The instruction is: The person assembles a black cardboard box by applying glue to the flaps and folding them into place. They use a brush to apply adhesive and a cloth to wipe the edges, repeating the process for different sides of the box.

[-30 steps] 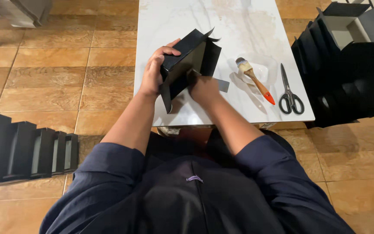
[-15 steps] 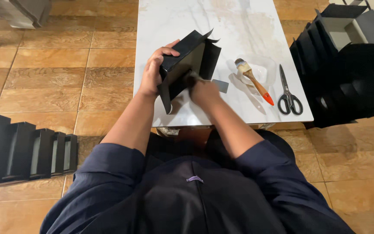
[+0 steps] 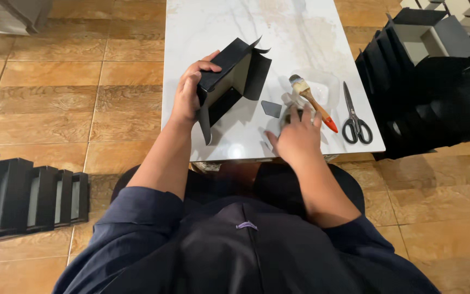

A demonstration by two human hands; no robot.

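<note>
Near the left edge of the white marble surface (image 3: 300, 32), the left hand (image 3: 189, 92) grips a half-folded black cardboard box (image 3: 232, 79), fingers curled over its top panel and thumb behind, so the box stands tilted with its open side toward the person and its loose flaps hanging free. Held like that, the inside faces stay open to reach.

Toward the front edge, the right hand (image 3: 298, 136) lies flat, fingers spread and released, grasping nothing; its fingertips rest at the handle of a paintbrush (image 3: 311, 100), which lies slantwise with its bristles pointing to the far side, seemingly over a clear dish. I judge the brush is parked there so that wet bristles stay off the marble.

One small dark card scrap (image 3: 271, 109) lies between box and brush. One pair of black-handled scissors (image 3: 354, 117) lies near the right edge, blades pointing away, apart from the hand.

On the floor, a row of about five finished black boxes (image 3: 28, 196) stands to the left, and a larger pile of black boxes (image 3: 431, 81), too overlapped to count, is stacked to the right.
</note>
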